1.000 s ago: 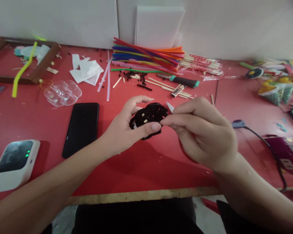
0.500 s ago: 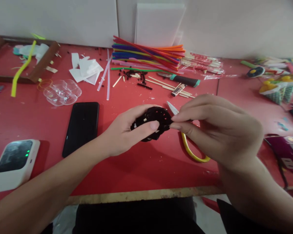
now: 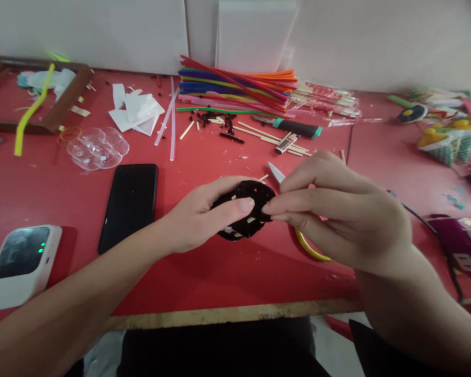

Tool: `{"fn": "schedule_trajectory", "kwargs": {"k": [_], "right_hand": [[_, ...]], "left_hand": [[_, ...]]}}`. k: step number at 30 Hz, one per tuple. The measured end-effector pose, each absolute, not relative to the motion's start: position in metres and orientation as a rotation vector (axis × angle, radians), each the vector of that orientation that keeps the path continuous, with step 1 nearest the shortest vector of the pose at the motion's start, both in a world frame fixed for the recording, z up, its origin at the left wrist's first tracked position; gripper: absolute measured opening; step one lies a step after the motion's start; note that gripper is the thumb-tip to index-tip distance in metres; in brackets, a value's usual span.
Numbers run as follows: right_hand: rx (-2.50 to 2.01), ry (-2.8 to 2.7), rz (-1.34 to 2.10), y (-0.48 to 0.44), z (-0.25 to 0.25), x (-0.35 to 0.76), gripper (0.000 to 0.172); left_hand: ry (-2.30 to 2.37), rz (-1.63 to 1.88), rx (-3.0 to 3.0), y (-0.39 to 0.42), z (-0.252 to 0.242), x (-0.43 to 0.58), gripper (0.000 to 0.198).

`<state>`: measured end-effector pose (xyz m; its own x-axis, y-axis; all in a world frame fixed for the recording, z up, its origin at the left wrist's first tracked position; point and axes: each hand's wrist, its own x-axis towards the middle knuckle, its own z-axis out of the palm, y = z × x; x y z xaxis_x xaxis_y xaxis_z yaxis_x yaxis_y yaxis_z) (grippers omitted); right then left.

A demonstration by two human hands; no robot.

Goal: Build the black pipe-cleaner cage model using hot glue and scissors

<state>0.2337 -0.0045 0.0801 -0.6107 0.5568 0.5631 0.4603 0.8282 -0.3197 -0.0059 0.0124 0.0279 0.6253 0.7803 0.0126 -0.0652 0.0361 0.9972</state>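
Note:
A round black fuzzy piece with small holes and pale bits along its side is held above the red table. My left hand is closed around its left side, thumb across the top. The fingertips of my right hand are pinched together at the piece's right edge; whether a small part sits between them cannot be made out. Partly hidden beneath my right hand lie scissors, with a silver blade tip and a yellow handle.
Behind are colourful pipe cleaners, a dark-handled cutter, wooden sticks and white paper scraps. To the left are a black phone, a white device and a clear plastic palette. A purple object lies right.
The black piece has shifted slightly down and its top tilts a little differently. My right fingertips have moved left and down along its edge, staying pinched.

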Motion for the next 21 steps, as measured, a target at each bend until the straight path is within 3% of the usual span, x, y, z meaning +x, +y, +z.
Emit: {"fn": "schedule_trajectory", "kwargs": {"k": [7,21], "right_hand": [[-0.785,-2.337,0.358,-0.0093,0.086,0.2318,0.015],[-0.752,-2.339,0.314,-0.0116,0.0868,0.2286,0.016]], "left_hand": [[0.567,0.622,1.327,0.0117,0.0302,-0.0053,0.04],[0.546,0.648,1.335,0.015,0.0257,-0.006,0.028]]}}
